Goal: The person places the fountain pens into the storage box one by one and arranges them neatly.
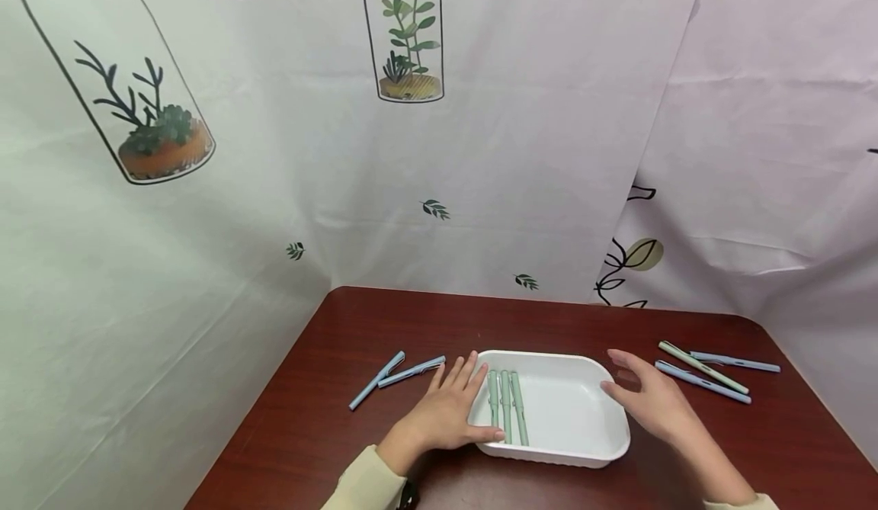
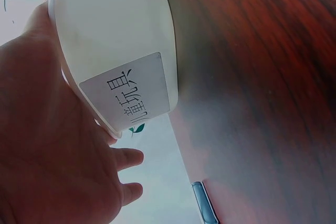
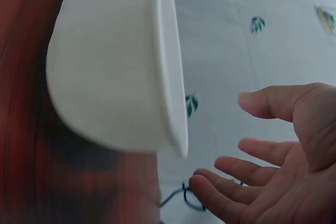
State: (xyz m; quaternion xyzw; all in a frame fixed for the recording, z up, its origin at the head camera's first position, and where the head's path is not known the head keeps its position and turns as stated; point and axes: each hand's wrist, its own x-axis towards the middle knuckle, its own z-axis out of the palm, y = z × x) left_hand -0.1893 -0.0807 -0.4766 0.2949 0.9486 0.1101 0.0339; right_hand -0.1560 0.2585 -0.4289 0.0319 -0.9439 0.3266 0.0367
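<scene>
green pens [image 1: 506, 407]: 3 in white tray [image 1: 565, 411], l. end; 4th green pen [image 1: 703, 367] + 4 blue pens [image 1: 411, 371] out on counter [image 1: 295, 426], so prob. partway. l. hand [image 1: 449, 415] splayed at tray rim, r. hand [image 1: 648, 396] loose nearby, neither gripping.

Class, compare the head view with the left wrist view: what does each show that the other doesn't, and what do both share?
Only the head view: three green pens inside the white tray, plus another green pen and two blue pens on the table at the right.

Only the left wrist view: a label with dark writing on the tray's outer wall.

Both: the tray, the left hand touching it, the table, the leaf-printed cloth and at least one blue pen beyond the hand.
</scene>
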